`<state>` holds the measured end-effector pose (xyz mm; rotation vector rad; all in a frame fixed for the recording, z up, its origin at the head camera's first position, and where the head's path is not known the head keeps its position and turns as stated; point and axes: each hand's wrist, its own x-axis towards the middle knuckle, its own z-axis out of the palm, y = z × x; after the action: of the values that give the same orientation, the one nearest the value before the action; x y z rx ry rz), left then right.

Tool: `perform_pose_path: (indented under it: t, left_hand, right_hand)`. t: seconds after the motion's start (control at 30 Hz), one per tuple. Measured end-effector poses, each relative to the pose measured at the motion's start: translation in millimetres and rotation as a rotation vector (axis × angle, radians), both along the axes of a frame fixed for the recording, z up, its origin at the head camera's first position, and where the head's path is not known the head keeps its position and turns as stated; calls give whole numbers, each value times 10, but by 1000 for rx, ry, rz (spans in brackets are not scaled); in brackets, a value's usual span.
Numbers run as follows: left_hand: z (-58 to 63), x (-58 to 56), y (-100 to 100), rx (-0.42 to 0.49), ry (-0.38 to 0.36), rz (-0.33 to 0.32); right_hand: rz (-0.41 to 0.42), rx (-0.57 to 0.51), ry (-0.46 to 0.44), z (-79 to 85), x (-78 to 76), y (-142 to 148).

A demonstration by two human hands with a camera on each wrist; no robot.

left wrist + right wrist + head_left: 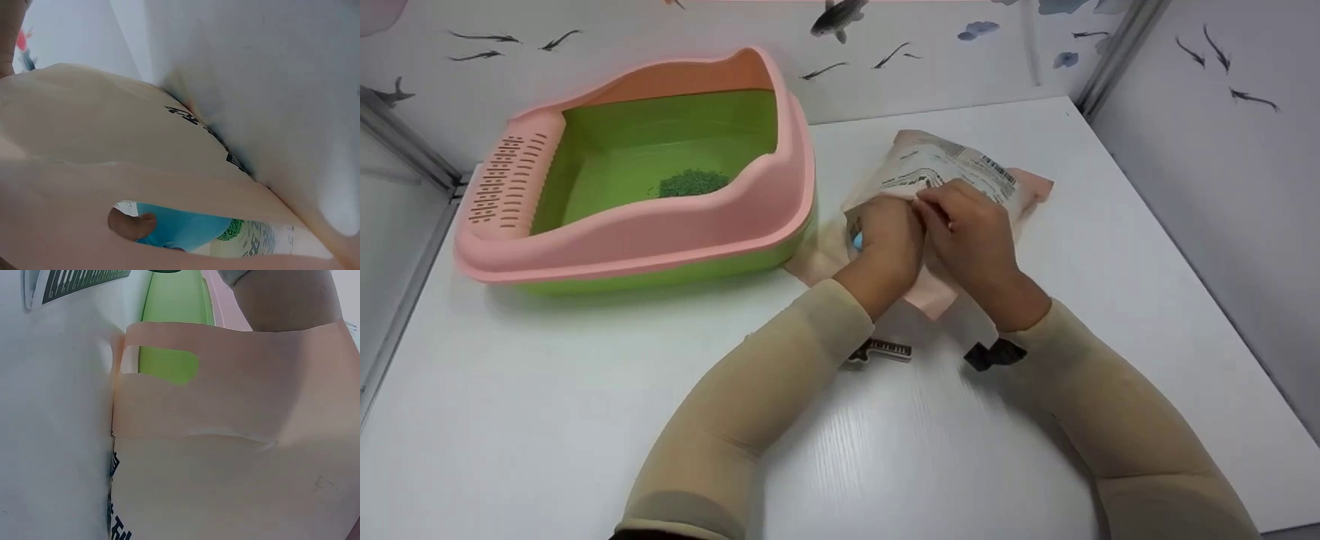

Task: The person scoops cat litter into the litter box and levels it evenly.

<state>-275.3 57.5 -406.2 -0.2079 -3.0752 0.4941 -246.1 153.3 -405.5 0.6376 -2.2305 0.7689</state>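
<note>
A pale pink printed bag (pixel 915 161) lies on the white table, its mouth toward me and a slot-shaped handle hole near the edge. My left hand (pixel 891 232) reaches into the mouth, its fingertips hidden in the head view. Through the hole in the left wrist view, a thumb (pixel 132 224) and part of a finger lie against a flat blue object (pixel 185 225); its kind is unclear. A printed label with a green granule picture (pixel 232 230) shows beside it. My right hand (pixel 971 232) pinches the bag's upper edge close to the left wrist.
Left of the bag stands a pink and green litter tray (pixel 697 244) with a small pile of green granules (pixel 692 183) inside. A small flat thing with a striped dark strip (pixel 887 350) lies near the left forearm. Printed wall panels (pixel 885 45) border the table.
</note>
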Motion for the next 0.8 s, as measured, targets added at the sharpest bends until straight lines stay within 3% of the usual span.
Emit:
perform_pose_path:
  t: [0.17,0.6,0.8]
  left_hand:
    - [-12,-7,1,-30,6,-30]
    - [-2,-74,-21,-123,-98,-92]
    - [-4,-80,-47,-117,-98,-84]
  right_hand:
    - [1,13,2,-10,2,9]
    - [11,37,-58,6,22,-5]
    - [6,55,-78,5,16,-8]
